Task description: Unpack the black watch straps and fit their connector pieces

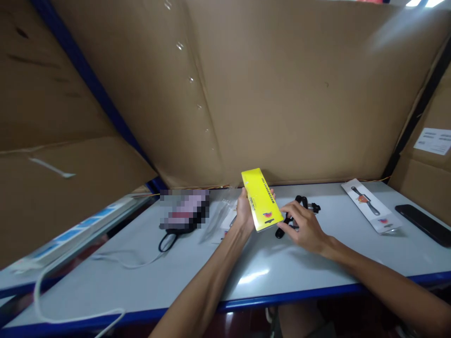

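A flat yellow package [261, 199] printed "WOODWORKING TOOL", with a hang hole at its near end, is held tilted above the table. My left hand [244, 210] is closed around it from below and the left side. At its near right corner, the thumb and forefinger of my right hand [306, 227] pinch the edge. Several black-handled items [300, 202] lie on the table behind my right hand, partly hidden by it. Beside my left hand are clear plastic wrappers [214, 218] and a partly covered white package [229, 220].
A white package with a printed tool picture [368, 206] lies at the right, next to a long black case [423, 224]. At left are a pixelated pinkish item with a black loop [186, 211], a white cable [130, 264] and a power strip [84, 227]. Cardboard walls [282, 94] enclose the table [169, 284].
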A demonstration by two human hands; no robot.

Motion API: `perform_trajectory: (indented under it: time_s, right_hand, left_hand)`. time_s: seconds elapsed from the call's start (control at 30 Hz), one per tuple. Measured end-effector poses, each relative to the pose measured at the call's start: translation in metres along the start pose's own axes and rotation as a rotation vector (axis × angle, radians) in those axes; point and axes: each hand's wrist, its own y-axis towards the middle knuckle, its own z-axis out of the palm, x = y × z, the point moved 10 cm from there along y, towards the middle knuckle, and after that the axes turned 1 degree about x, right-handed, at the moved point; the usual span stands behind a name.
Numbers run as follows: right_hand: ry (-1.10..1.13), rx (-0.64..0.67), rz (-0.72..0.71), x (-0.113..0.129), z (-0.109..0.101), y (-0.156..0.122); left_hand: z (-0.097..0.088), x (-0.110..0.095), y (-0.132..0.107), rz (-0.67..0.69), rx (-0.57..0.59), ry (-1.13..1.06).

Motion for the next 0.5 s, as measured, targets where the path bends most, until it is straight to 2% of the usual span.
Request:
perform_trajectory:
  time_s: [0.1, 0.3, 0.5]
  right_hand:
    - [-0.1, -0.026, -0.094, 0.01, -0.003, 0.0]
    - [-0.253, 0.03, -0.25, 0.027, 0.002, -0.002]
    - [-0.354, 0.075, -0.289, 0.034, 0.015, -0.004]
  left_hand:
    - [0.003, 0.006, -0.003, -0.013, -0.003, -0.01]
    - [0.011, 0.017, -0.009, -0.076, -0.001, -0.023]
    - [0.007, 0.021, -0.008, -0.068, -0.016, -0.016]
